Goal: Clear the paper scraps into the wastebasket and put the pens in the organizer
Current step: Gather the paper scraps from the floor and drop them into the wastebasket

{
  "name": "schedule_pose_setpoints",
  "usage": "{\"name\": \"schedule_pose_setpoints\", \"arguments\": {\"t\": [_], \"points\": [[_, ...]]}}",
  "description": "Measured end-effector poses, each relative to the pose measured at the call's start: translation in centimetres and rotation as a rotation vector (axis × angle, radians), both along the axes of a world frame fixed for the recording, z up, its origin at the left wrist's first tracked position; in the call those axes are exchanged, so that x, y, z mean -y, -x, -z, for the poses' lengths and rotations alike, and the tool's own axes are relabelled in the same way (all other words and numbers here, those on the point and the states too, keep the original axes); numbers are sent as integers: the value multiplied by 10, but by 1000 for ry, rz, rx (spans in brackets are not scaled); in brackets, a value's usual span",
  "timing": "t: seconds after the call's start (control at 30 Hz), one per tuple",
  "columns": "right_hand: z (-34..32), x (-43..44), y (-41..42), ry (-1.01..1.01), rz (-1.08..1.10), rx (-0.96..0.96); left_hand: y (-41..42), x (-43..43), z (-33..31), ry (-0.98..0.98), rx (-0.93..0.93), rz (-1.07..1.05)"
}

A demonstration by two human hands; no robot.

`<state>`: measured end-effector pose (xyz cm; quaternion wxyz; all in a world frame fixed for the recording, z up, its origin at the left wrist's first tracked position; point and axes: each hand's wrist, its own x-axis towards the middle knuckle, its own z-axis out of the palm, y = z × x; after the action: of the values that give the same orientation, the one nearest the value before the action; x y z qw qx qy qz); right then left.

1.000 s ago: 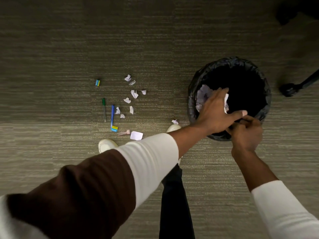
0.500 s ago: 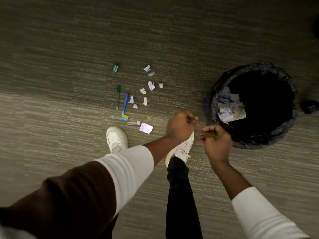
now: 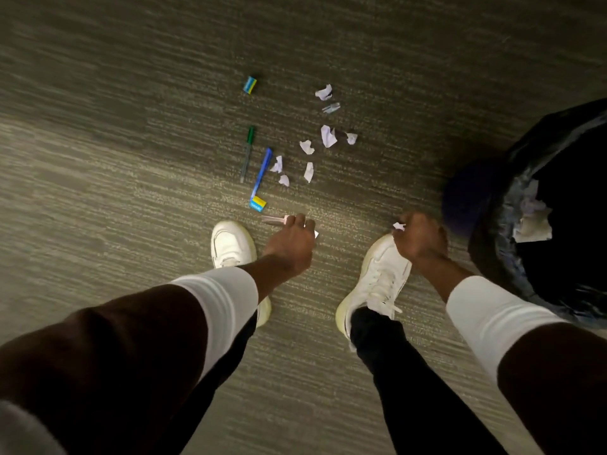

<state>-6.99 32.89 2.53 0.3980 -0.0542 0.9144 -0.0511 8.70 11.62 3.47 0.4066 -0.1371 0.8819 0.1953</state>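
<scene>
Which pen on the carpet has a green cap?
The thin grey-barrelled pen, leftmost of the two; the blue pen beside it is all blue.

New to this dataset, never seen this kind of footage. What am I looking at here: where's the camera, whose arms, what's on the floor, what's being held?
There is no robot. One wide-angle camera sits on a person's head and looks down, so you see their own arms, legs and white shoes on a carpet.

The left hand is closing over a white paper scrap beside a pinkish pen. The right hand pinches a small scrap.

Ahead lie more paper scraps, a green pen, a blue pen and two small blue-and-yellow items, possibly erasers. At the right stands the wastebasket, black-lined, with paper already inside. No organizer is in view.
</scene>
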Motion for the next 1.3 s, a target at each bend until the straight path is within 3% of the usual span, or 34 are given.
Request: {"name": "schedule_pose_setpoints", "arguments": {"t": [0.17,0.43,0.57,0.73,0.9,1.1,1.2,1.3], "points": [[65,1,9,-147,-41,-24,0,1,47,96,-140,328],[108,2,4,-194,-51,-13,-9,1,93,137,-243,396],[105,0,5,-87,-131,-121,-4,5,97,101,-200,412],[95,26,11,152,15,-180,0,21,97,50,-200,549],[80,88,35,287,25,-206,11,31,91,-16,-255,348],[85,141,67,394,-93,-371,30,67,75,154,-408,-8],[97,156,78,437,-37,-273,37,97,82,219,-394,-78],[100,169,82,444,-107,-153,39,111,91,193,-367,-11]]}}
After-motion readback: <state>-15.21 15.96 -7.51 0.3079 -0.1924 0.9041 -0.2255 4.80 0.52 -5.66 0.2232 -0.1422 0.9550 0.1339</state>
